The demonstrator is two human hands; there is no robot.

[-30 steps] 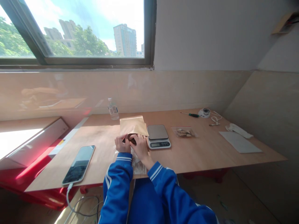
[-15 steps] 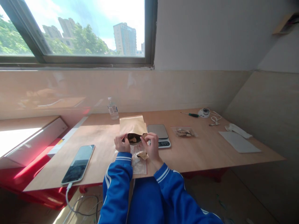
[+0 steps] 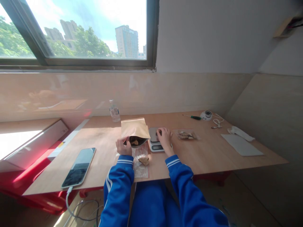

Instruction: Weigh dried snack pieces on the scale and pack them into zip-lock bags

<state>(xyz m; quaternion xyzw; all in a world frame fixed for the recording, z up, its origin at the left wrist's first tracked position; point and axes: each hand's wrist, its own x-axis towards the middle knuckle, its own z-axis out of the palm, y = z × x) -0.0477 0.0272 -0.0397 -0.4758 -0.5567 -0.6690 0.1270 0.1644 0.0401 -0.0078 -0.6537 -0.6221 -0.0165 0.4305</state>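
My left hand (image 3: 124, 146) grips the left edge of a brown paper pouch (image 3: 134, 126), whose mouth gapes toward me. Inside the pouch, tan dried pieces (image 3: 134, 142) show against the dark lining. Over the plate of a white kitchen scale (image 3: 153, 133) is my right hand (image 3: 165, 137), its fingers drawn together at the tips. Something dark and small seems to be at those fingertips, but I cannot make it out. Below the pouch lies a clear zip bag (image 3: 141, 171) with a tan dried piece (image 3: 143, 161) on or in it; I cannot tell which.
Right of the scale rests a zip bag of dried pieces (image 3: 187, 135). Behind stand a water bottle (image 3: 115, 114), a green-handled screwdriver (image 3: 195, 117) and a white dome camera (image 3: 206, 115). A charging phone (image 3: 79, 167) lies left; a white sheet (image 3: 241, 145) lies right.
My right hand has left the pouch's right edge and moved right onto the scale's plate. The left hand keeps its hold on the pouch. The scale's display now looks dark, without visible digits.
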